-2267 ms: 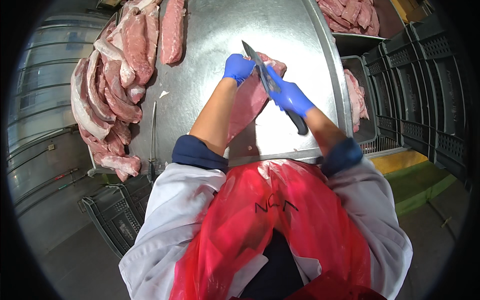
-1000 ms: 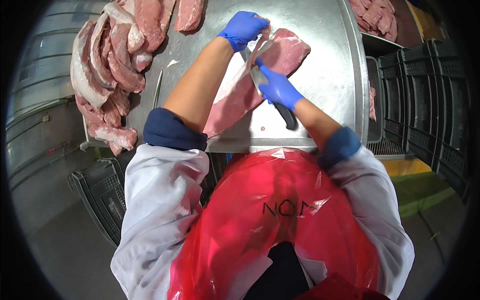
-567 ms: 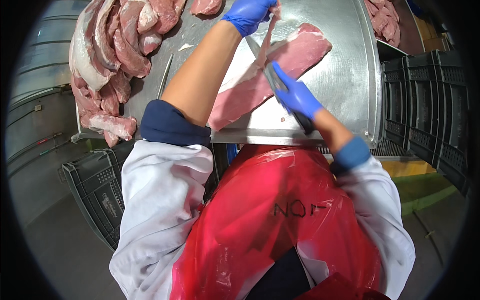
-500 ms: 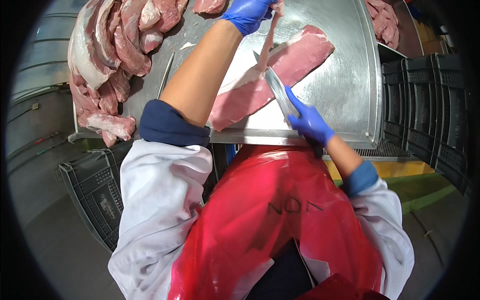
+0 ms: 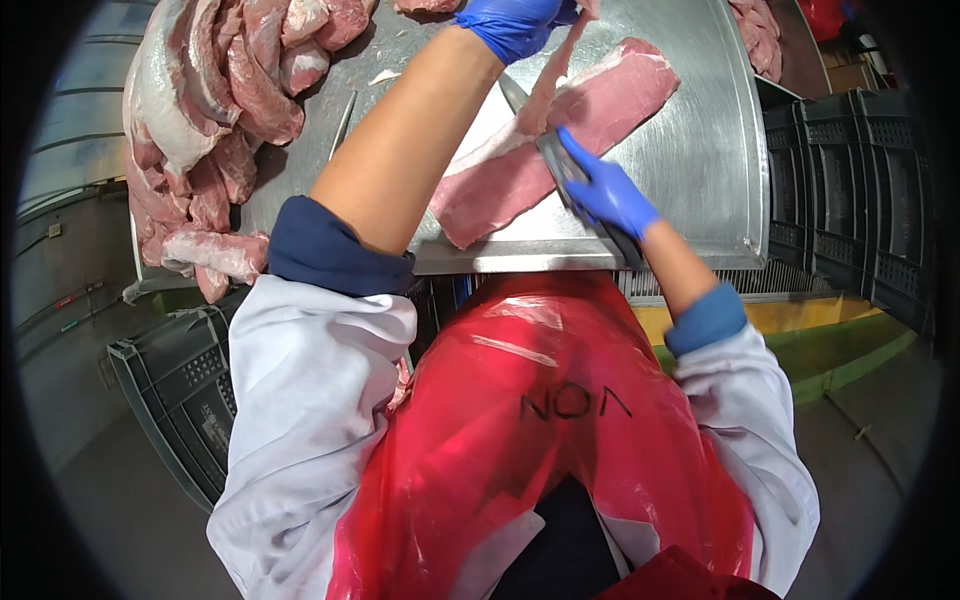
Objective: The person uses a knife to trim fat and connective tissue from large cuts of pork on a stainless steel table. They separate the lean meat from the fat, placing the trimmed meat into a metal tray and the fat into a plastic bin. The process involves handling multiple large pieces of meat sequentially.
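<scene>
Meat pile point(image 5: 200, 110), cropped above. Dark crate point(image 5: 178, 375), part-hidden by sleeve point(image 5: 305, 370); pale lettering. Left hand point(image 5: 518, 25), cropped likewise; fingers grasp a strip point(image 5: 548, 80). Meat slab point(image 5: 515, 175), diagonal on metal table point(image 5: 715, 190). Red apron point(image 5: 560, 440), dark lettering. Knife point(image 5: 556, 168), blade partly strip-covered. Right hand point(image 5: 612, 192), clenched round its handle, nearer the slab than before.

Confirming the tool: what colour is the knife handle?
The knife handle, partly covered by the right hand, is black; best seen in the head view.

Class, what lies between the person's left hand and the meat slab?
In the head view, a thin meat strip runs from the left hand down to the meat slab; the knife tip shows beside it.
</scene>
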### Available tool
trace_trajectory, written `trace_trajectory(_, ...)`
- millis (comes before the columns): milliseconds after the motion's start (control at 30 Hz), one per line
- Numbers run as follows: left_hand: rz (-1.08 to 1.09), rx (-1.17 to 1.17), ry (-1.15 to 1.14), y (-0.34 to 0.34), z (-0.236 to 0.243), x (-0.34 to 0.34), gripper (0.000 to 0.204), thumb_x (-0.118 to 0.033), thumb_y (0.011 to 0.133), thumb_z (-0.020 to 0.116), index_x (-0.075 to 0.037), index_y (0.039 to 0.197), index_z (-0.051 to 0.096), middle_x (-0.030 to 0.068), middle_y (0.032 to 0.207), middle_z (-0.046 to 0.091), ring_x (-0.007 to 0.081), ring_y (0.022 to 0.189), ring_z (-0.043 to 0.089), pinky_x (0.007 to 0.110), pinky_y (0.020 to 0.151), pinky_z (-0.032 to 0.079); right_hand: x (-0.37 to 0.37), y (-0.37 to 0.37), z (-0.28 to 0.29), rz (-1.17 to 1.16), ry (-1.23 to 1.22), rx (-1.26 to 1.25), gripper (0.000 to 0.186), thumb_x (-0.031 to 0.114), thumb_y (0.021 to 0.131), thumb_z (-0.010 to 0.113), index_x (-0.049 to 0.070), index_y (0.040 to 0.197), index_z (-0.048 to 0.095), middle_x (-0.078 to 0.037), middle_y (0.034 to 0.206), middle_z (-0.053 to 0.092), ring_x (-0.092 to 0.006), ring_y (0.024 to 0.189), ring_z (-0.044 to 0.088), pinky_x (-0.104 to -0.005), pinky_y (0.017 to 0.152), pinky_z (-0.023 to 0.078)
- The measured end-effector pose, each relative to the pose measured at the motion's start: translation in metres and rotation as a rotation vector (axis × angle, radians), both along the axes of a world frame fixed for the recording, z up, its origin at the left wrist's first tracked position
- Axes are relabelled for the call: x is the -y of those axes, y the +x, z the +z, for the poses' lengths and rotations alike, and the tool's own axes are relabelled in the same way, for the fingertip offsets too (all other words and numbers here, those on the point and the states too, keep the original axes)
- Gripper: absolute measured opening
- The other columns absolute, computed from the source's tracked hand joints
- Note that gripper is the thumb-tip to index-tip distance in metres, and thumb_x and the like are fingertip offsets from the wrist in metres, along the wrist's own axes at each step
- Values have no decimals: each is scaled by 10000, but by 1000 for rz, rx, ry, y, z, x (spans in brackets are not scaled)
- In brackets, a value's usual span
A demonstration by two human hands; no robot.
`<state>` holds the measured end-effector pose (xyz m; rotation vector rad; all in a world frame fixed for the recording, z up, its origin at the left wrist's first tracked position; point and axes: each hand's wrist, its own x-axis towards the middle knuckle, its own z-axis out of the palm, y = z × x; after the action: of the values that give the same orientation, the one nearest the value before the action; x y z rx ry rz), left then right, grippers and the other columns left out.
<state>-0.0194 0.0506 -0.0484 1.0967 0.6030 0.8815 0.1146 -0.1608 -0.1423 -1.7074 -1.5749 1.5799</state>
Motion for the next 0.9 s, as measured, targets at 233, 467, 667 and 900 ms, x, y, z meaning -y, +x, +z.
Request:
trace_trajectory(233, -40, 143, -28, -43, 22, -6, 158, -143, 938, 571, -67, 852, 679, 40, 765, 653, 146, 703, 633, 287, 619, 490, 68, -7, -2, 28, -48, -110, 799, 59, 913, 530, 284, 1616, 222, -133, 861, 707, -178, 631, 672, -351, 664, 580)
trace_trajectory(467, 2, 96, 63, -49, 48, 13, 167, -139, 946, 564, -77, 845, 680, 29, 757, 646, 131, 651, 602, 268, 590, 466, -3, -52, 0, -19, -72, -59, 804, 94, 920, 543, 291, 1620, 201, -146, 821, 683, -190, 602, 637, -355, 676, 580)
trace_trajectory(667, -29, 186, -32, -77, 82, 35, 142, -130, 956, 560, -87, 872, 666, 19, 762, 637, 119, 648, 589, 258, 586, 461, 55, -60, -2, 109, 79, -1, 785, 116, 929, 549, 227, 1620, 194, -187, 876, 706, -225, 670, 681, -360, 676, 564)
trace_trajectory(900, 29, 351, -124, -134, 124, 30, 125, -109, 955, 566, -78, 867, 650, -21, 735, 621, 83, 600, 558, 211, 564, 436, 79, -76, -28, 258, 314, -73, 784, 109, 955, 553, 263, 1624, 174, -184, 906, 700, -219, 672, 675, -356, 654, 564)
